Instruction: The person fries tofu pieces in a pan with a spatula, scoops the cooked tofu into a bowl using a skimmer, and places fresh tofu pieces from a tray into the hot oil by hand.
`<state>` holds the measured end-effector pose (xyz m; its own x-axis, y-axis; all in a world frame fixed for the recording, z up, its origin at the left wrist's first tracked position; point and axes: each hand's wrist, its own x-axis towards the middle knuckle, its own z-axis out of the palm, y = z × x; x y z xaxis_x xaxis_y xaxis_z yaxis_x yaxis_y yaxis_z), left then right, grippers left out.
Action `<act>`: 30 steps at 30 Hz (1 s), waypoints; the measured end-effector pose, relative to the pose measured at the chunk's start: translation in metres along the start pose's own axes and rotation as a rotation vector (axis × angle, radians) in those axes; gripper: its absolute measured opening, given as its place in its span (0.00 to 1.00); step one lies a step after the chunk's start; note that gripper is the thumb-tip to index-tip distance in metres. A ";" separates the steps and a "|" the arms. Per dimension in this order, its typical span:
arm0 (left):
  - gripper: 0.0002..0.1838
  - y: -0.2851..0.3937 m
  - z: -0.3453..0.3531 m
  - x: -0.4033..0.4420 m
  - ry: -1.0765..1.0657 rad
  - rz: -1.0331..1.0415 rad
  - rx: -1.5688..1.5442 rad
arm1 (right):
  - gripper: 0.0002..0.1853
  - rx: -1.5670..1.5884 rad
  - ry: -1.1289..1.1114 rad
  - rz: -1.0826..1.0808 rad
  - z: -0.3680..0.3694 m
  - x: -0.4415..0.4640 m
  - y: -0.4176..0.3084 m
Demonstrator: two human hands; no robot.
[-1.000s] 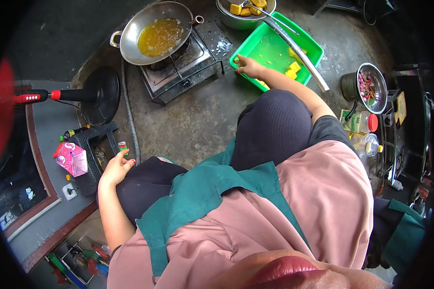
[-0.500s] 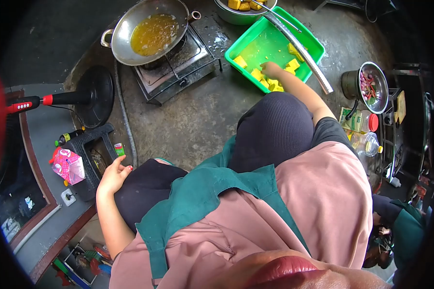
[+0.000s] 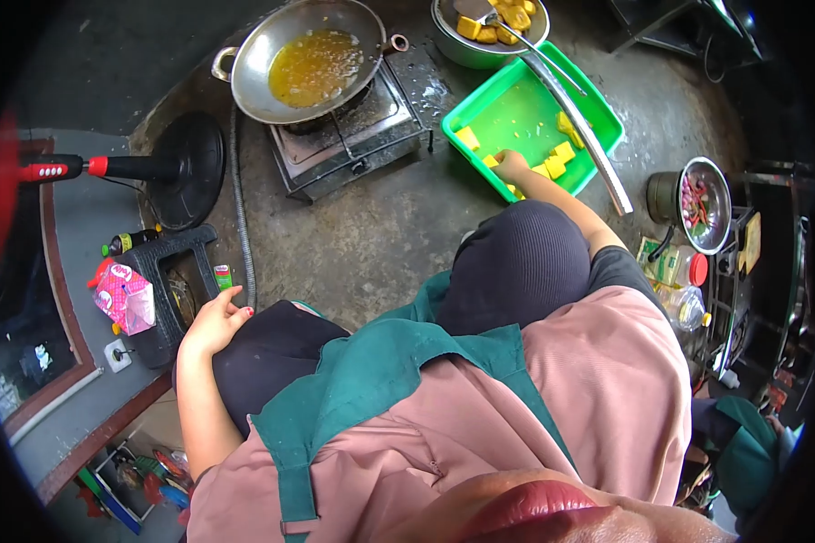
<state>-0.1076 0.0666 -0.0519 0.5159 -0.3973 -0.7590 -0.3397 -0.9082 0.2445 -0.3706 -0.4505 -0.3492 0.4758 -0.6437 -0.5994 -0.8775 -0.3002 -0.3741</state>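
Note:
Inside the green tray [image 3: 598,127], my right hand [image 3: 513,169] reaches down with curled fingers among yellow tofu cubes [image 3: 561,152]. What lies between those fingertips is hidden. My left hand [image 3: 215,323] rests by my left knee, fingers apart and holding nothing. Ahead of me, a wok [image 3: 255,77] with bubbling golden oil [image 3: 321,68] sits on a gas stove [image 3: 353,136]. Behind the tray stands a bowl [image 3: 480,56] of browned tofu pieces [image 3: 514,18], with a long-handled metal turner [image 3: 474,9] in it. The metal handle [image 3: 578,124] slants over the tray.
At right, a metal bowl [image 3: 717,213] holds red chillies and shallots beside bottles and a red-lidded jar [image 3: 693,269]. On the left are a black fan [image 3: 186,172], a dark plastic stool [image 3: 158,262] and a pink packet [image 3: 125,294]. A gas hose [image 3: 238,208] runs along the floor.
The whole view has shifted, so the wok, stove and tray appear lower and further right. My right hand remains in the tray; my left hand stays by my knee.

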 end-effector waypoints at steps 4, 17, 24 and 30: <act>0.31 0.002 -0.001 -0.002 -0.014 -0.018 -0.002 | 0.28 0.043 0.061 -0.024 0.001 0.002 -0.004; 0.30 -0.010 -0.001 -0.010 0.025 0.078 -0.053 | 0.14 1.455 -0.362 -0.092 -0.076 -0.029 -0.060; 0.30 -0.016 0.001 -0.016 0.026 0.082 -0.067 | 0.23 0.864 -0.089 -0.747 -0.098 -0.046 -0.227; 0.31 -0.020 0.000 -0.019 0.018 0.084 -0.101 | 0.18 -0.073 0.496 -1.261 -0.065 -0.030 -0.297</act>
<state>-0.1104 0.0919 -0.0425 0.5029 -0.4741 -0.7228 -0.3022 -0.8798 0.3669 -0.1283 -0.3882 -0.1741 0.8931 -0.0844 0.4418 0.1268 -0.8951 -0.4274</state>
